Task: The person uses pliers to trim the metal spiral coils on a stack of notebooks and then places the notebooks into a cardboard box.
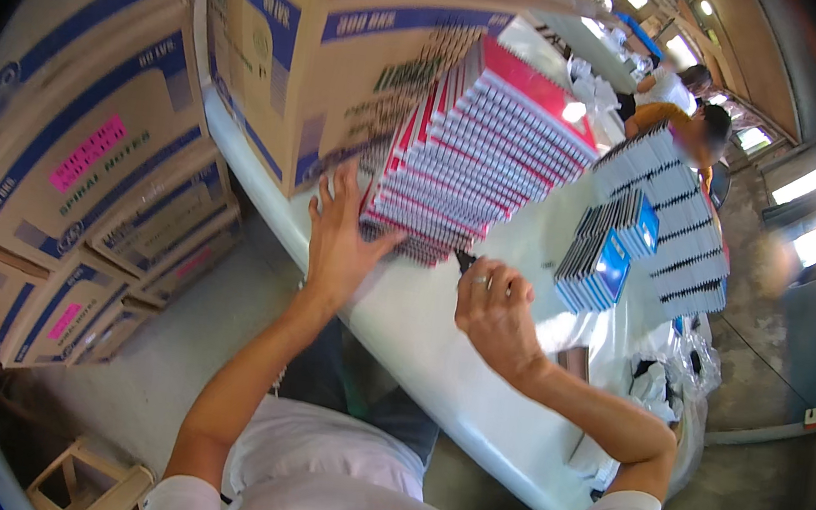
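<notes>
A tall stack of red-covered spiral notebooks (485, 153) stands on the white table, its wire bindings turned toward me. My left hand (338, 247) is open at the stack's lower left side, fingers spread and thumb against the bottom notebooks. Whether the fingertips also touch the cardboard box (295, 101) behind is unclear. Closed around a small black tool (465, 261), my right hand (498, 306) is at the stack's lower right corner. The tool's tip points at the lowest bindings; its exact kind is mostly hidden by my fingers.
Blue-covered spiral notebooks (596, 266) and taller stacks of spiral notebooks (683, 226) are on the table (417, 352) to the right. Crumpled clear plastic (696, 374) hangs near its right edge. Cartons (78, 147) are piled at left, above a wooden stool (90, 481). People sit farther back.
</notes>
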Motion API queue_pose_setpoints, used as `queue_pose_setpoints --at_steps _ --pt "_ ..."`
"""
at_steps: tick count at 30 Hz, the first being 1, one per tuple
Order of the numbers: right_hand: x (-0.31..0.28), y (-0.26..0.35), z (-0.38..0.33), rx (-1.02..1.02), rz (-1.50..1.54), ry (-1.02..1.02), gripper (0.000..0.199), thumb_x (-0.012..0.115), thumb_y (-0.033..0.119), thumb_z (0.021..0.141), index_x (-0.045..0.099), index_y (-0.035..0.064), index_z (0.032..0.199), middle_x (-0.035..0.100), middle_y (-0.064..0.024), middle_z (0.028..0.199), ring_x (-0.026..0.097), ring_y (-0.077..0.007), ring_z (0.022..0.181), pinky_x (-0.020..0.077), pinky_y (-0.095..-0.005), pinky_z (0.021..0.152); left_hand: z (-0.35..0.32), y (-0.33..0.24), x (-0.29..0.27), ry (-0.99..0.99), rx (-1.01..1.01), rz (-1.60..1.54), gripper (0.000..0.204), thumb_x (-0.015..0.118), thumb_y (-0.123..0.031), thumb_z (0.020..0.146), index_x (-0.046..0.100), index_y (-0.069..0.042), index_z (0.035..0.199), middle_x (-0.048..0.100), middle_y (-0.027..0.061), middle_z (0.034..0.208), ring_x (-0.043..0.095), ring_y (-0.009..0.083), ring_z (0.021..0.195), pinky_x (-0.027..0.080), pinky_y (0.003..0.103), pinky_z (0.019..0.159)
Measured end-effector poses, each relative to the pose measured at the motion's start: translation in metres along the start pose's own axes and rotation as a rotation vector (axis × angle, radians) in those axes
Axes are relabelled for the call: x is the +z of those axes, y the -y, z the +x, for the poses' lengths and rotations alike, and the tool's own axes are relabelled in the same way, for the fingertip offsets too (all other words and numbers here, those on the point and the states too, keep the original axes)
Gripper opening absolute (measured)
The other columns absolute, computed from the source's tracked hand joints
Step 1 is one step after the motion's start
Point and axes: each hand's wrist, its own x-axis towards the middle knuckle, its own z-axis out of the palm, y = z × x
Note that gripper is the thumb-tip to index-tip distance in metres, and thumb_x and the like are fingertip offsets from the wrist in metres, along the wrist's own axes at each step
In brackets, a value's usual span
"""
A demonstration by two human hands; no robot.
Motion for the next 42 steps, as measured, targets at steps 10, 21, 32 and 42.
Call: queue_pose_setpoints --at_steps 10,21,32,42 --pt "0.001 -0.035 -0.030 -0.020 0.363 0.031 0.044 0.054 0.018 0.086 0.052 0.0047 0.128 0.055 -0.0114 0.121 0.044 -0.0253 0.121 0.0313 -0.0530 0.107 0.060 -0.196 -0.080 -0.029 1.152 -0.063 0.044 0.063 -0.019 0.088 0.057 -0.007 0.129 0.055 0.0140 0.134 0.048 0.0309 0.129 0.030 0.053 0.109" --pt "0.027 -0.089 -0.039 -0.058 0.384 -0.207 0.037 0.061 0.029 0.085 0.058 0.0128 0.118 0.058 -0.0028 0.102 0.052 -0.0187 0.101 0.0414 -0.0423 0.090 0.188 -0.192 -0.014 0.606 0.629 0.416 0.054 0.032 -0.060 0.096 0.056 -0.027 0.131 0.053 0.0130 0.136 0.051 0.0440 0.122 0.037 0.056 0.103" --pt "0.055 -0.081 -0.014 -0.324 0.174 -0.381 0.040 0.058 0.020 0.086 0.052 0.0176 0.125 0.050 0.0037 0.115 0.041 -0.0127 0.117 0.0317 -0.0393 0.107 0.171 -0.195 -0.021 0.450 0.620 0.282 0.052 0.043 -0.061 0.090 0.068 -0.023 0.115 0.067 0.0144 0.114 0.063 0.0382 0.105 0.048 0.046 0.093" --pt "0.052 -0.077 -0.001 -0.358 0.094 -0.366 0.034 0.059 0.018 0.083 0.060 0.0114 0.117 0.056 0.0031 0.108 0.048 -0.0129 0.107 0.0399 -0.0321 0.092 0.168 -0.199 -0.025 0.444 0.588 0.289 0.049 0.043 -0.057 0.090 0.070 -0.022 0.112 0.069 0.0143 0.108 0.065 0.0359 0.098 0.050 0.046 0.087"
